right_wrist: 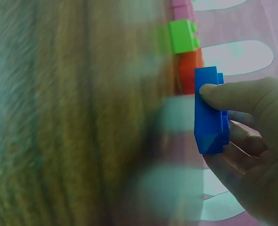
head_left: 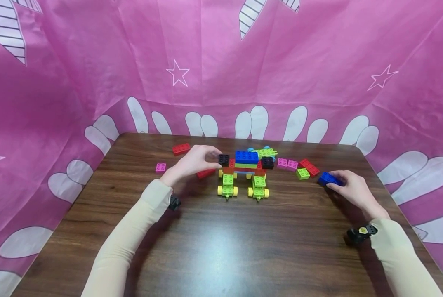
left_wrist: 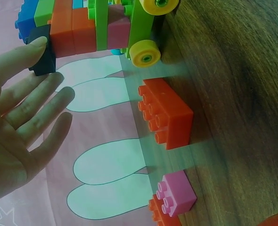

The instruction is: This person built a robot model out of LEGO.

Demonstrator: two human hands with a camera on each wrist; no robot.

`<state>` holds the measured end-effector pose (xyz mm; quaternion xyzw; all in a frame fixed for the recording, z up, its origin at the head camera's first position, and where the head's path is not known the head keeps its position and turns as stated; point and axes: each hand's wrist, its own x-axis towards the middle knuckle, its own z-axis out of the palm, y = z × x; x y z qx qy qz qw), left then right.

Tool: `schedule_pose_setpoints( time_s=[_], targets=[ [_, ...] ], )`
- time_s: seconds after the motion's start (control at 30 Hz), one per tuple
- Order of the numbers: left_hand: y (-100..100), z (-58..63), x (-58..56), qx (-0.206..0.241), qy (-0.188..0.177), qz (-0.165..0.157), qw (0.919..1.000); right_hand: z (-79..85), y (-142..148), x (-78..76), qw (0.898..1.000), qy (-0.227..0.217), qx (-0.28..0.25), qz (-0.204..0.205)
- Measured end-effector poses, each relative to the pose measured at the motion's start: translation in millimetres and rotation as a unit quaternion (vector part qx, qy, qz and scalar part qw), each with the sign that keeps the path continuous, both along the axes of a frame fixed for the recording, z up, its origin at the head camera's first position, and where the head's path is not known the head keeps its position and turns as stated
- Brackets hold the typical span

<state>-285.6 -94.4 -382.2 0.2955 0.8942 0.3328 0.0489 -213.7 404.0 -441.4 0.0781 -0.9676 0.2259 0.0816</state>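
Note:
A built model of stacked bricks stands at the table's middle, with a bright blue brick [head_left: 246,157] on top and lime wheeled bases [head_left: 259,189] with yellow wheels below. My left hand [head_left: 192,161] pinches a black brick [left_wrist: 44,49] at the model's left end, thumb on its near face; the other fingers spread below it in the left wrist view. A second black brick [head_left: 267,162] sits at the model's right end. Over to the right, my right hand [head_left: 351,187] grips a dark blue brick [right_wrist: 207,110] by its sides, thumb across one face, studs towards the palm.
Left of the model lie red bricks [head_left: 181,149] and a pink brick [head_left: 161,167]. Between model and right hand are pink bricks [head_left: 287,163], a lime brick [head_left: 302,173] and a red brick [head_left: 309,166]. Behind the model stands a lime base [head_left: 264,153] with blue wheels.

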Motion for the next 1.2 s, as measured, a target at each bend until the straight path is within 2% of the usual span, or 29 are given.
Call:
schedule_pose_setpoints(
  time_s=[0.17,0.57,0.8,0.93,1.2],
  targets=[
    [0,-0.4,-0.5,0.000,0.002,-0.001,1.0000,11.2,-7,-0.6,1.000,0.012,0.000,0.005],
    [-1,-2.6,-1.1,0.006,0.008,-0.006,0.9999,41.6,-39,-4.4,0.996,0.081,0.010,0.039],
    [-2,-4.4,-1.8,0.021,0.009,-0.011,0.9997,57.1,-59,-9.1,0.993,0.092,-0.015,0.067],
    [-3,-6.4,-0.9,0.035,0.000,-0.015,0.9993,63.8,-69,-13.0,0.991,0.107,-0.007,0.081],
    [-5,-8.0,-0.7,0.041,-0.009,-0.013,0.9990,80.2,-91,-19.7,0.989,0.096,-0.002,0.117]
  ],
)
